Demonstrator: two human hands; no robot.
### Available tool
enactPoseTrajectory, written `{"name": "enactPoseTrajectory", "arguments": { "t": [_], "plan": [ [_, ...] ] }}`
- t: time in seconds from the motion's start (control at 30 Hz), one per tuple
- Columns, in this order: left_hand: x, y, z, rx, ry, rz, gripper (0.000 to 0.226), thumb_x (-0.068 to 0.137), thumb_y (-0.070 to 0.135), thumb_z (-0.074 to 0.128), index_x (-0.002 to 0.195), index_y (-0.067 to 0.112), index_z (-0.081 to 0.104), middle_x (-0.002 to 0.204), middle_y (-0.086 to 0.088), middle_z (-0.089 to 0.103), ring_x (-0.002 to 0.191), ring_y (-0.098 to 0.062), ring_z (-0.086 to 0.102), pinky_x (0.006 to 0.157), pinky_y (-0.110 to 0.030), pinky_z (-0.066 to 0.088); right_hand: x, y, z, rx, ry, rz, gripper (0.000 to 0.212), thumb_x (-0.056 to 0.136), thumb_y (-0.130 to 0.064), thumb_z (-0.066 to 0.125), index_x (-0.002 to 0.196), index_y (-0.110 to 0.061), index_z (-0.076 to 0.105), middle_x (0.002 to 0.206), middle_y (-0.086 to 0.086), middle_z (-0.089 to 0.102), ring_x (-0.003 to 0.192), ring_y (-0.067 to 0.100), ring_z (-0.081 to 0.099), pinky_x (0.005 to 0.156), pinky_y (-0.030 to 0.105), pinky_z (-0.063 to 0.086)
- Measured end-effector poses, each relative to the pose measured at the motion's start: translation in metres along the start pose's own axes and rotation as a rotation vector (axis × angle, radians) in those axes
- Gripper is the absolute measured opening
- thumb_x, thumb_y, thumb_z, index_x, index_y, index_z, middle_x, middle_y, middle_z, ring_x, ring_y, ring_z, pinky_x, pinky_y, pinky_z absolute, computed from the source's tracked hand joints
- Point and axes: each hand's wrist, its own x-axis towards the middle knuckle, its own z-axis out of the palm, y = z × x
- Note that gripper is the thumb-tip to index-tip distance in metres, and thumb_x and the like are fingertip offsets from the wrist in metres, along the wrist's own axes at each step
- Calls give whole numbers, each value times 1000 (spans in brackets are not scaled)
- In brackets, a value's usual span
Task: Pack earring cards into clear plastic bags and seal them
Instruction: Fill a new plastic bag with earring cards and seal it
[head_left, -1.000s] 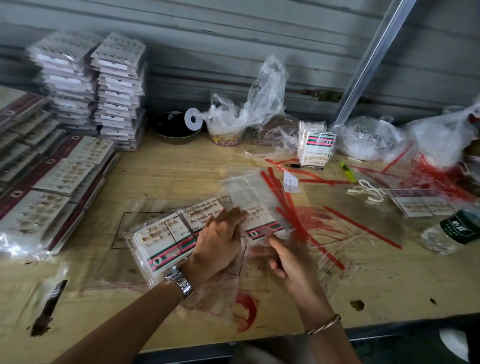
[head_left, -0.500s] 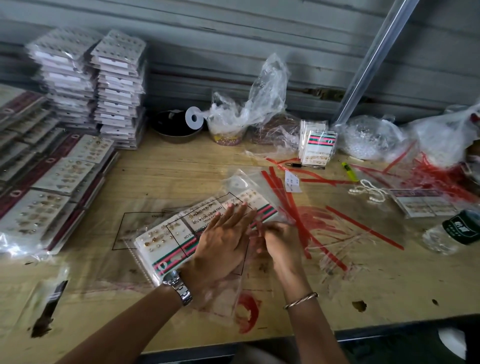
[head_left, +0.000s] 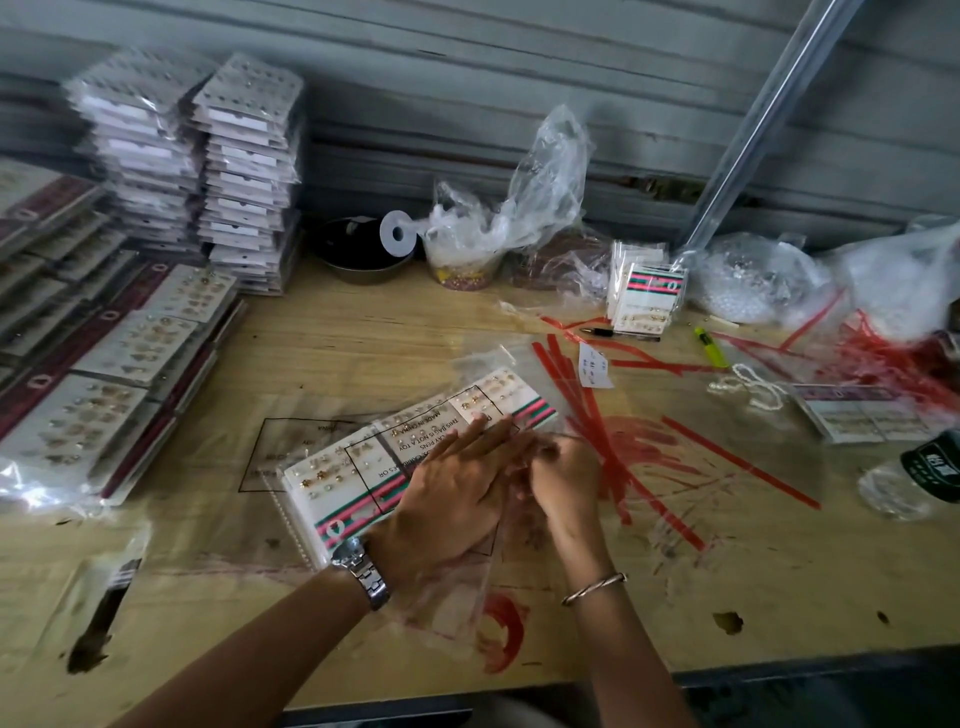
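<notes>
Fingers (head_left: 485, 439) of the left hand (head_left: 447, 499) lie straight and flat, pressing the earring cards (head_left: 337, 478) down through the clear bag (head_left: 415, 434) at the frame's centre. Touching them, the right hand (head_left: 569, 475) curls its fingers at the bag's edge, apparently pinching the plastic, though the left hand partly hides that. The cards look light and stiff, the film thin, limp and slippery; the studs could snag. A flat palm on the card plus a pinch at the bag's mouth seems the best hold. Red strips (head_left: 576, 395) litter the tabletop (head_left: 363, 353) to the right.
</notes>
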Motion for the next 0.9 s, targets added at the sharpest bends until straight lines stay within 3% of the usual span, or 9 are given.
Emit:
{"name": "enactPoseTrajectory", "arguments": {
  "t": [0.13,0.27,0.37,0.47,0.57,0.63,0.7,0.8,0.9],
  "plan": [
    [0,4,-3,-55,5,9,48,103,29,36,149,40,29,158,14,23,148,-9,12,121,-29,9,6,3,3,-257,20,-124,28,79,5,54,55,-5,65,52,12,64,44,10,50,45,21,34],
    [2,3,-11,-140,24,25,47,103,24,40,148,33,35,157,8,28,147,-10,19,120,-31,17,7,1,15,119,95,-7,40,81,13,51,51,-12,59,50,3,59,50,10,50,53,32,42],
    [1,-1,-15,-127,13,99,47,101,21,39,148,25,36,156,2,31,146,-13,23,120,-27,15,0,2,21,424,42,99,37,85,18,45,59,-3,61,63,17,61,65,28,56,57,39,51],
    [-4,-11,-17,76,-123,138,68,88,27,35,153,28,15,162,2,9,150,-17,3,122,-35,6,-4,1,12,388,-63,129,36,84,18,42,67,1,69,70,21,68,61,31,65,50,32,57],
    [-13,-21,-27,245,-118,170,74,84,33,22,154,21,1,160,-10,-13,148,-27,-14,122,-42,-5,-3,3,-10,190,-77,134,33,84,7,47,68,-9,71,60,9,71,50,21,64,40,21,41],
    [-27,-24,-36,218,-43,175,74,85,41,-5,152,11,7,158,-17,-9,148,-33,-9,121,-47,-8,-1,5,-25,113,13,80,24,85,2,55,71,-11,70,52,0,68,45,11,61,40,18,40],
    [-47,-27,-42,203,14,99,92,88,68,-5,152,6,21,160,-16,14,149,-30,10,121,-48,0,3,5,-39,50,165,-39,26,85,1,59,70,-18,68,51,-5,65,47,2,61,43,8,40],
    [-86,-34,-51,272,243,-192,71,89,71,29,124,16,56,118,-1,62,108,-20,59,98,-43,35,17,3,-52,-217,271,-188,18,88,-4,57,88,-17,70,82,1,70,69,7,62,53,3,36],
    [-119,-42,-61,315,333,-438,45,90,67,40,73,28,56,63,9,61,54,-16,60,59,-29,44,40,5,-57,-447,77,-199,21,97,-19,52,108,-9,67,104,7,70,88,20,66,76,24,49]
  ]
}}
